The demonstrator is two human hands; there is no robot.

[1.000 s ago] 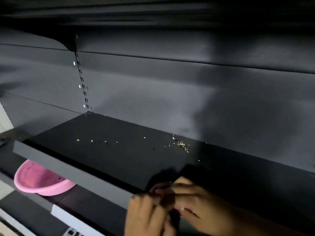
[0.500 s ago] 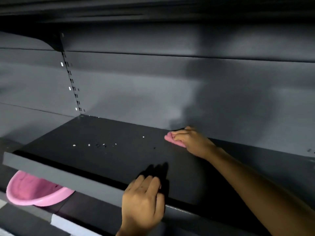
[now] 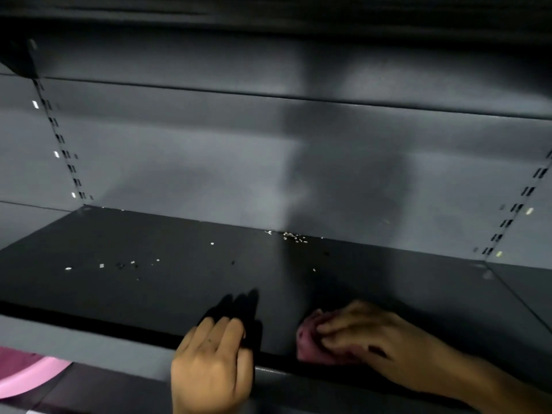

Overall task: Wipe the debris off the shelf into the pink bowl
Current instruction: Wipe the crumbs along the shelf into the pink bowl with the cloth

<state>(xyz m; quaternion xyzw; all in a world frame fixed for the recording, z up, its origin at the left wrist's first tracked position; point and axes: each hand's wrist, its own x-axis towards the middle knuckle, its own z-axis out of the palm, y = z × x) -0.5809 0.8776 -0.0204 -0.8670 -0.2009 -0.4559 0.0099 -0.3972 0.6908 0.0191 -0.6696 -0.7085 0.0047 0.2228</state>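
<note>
The dark shelf point(image 3: 149, 288) carries pale debris: a small heap point(image 3: 294, 236) against the back wall and scattered bits point(image 3: 101, 265) on the left. My right hand point(image 3: 367, 333) presses a pink cloth point(image 3: 310, 342) onto the shelf near its front edge. My left hand point(image 3: 212, 360) rests over the shelf's front lip, fingers curled on the edge. The pink bowl point(image 3: 27, 380) sits on a lower level at the bottom left, partly hidden by the shelf lip and cut off by the frame.
A grey back wall point(image 3: 209, 162) closes the shelf behind. Slotted uprights stand at the left point(image 3: 59, 138) and right point(image 3: 513, 210). Another shelf overhangs at the top. The grey front lip point(image 3: 89, 339) runs along the shelf's near edge.
My right hand has pulled the pink cloth from the back wall to the shelf's front edge. The heap of debris is uncovered again at the back. The left hand stays on the lip.
</note>
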